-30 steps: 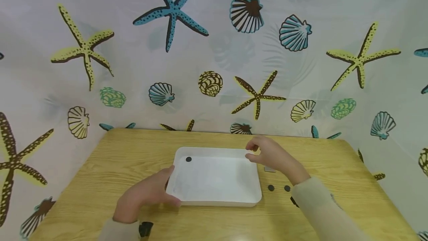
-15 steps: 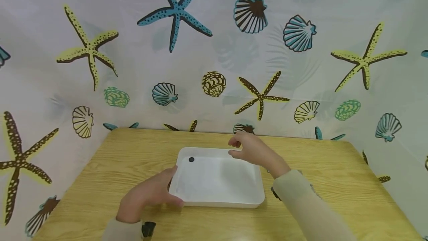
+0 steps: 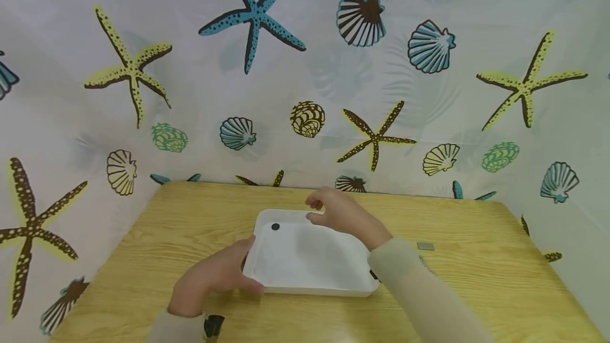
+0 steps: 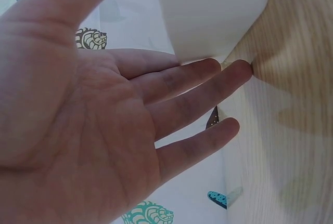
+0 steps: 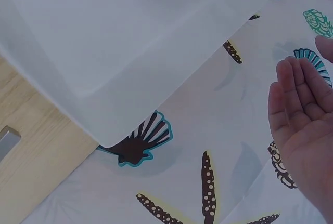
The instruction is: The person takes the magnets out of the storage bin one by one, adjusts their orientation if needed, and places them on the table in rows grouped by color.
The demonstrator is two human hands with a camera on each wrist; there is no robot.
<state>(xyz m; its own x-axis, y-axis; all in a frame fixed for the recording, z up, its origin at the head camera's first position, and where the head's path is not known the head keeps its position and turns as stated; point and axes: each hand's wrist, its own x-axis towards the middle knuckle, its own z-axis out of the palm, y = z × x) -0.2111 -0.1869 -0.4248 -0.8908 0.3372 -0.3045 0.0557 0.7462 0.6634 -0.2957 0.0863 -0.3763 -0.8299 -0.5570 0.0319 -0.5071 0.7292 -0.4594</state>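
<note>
A shallow white tray (image 3: 305, 291) lies on the wooden table, with a small dark disc (image 3: 275, 226) inside near its far left corner. My left hand (image 3: 223, 274) rests against the tray's left end, thumb at the near corner. In the left wrist view its fingers (image 4: 187, 107) are extended, some touching the tray's outer wall (image 4: 213, 16). Above the tray's far side, my right hand (image 3: 340, 215) hovers with loosely bent fingers. Its thumb and fingertips stand apart in the head view, and nothing shows in the palm (image 5: 312, 141) in the right wrist view.
A small grey rectangular piece (image 3: 425, 246) lies on the table (image 3: 476, 279) right of the tray. Beside it a thin chain-like item (image 3: 427, 264) is partly hidden by the right sleeve (image 3: 405, 274). A patterned shell-and-starfish cloth (image 3: 286, 89) stands behind the table.
My right hand has moved left, from the tray's far right corner to over its far side. The right arm now hides two dark discs on the table. My left hand stays at the tray.
</note>
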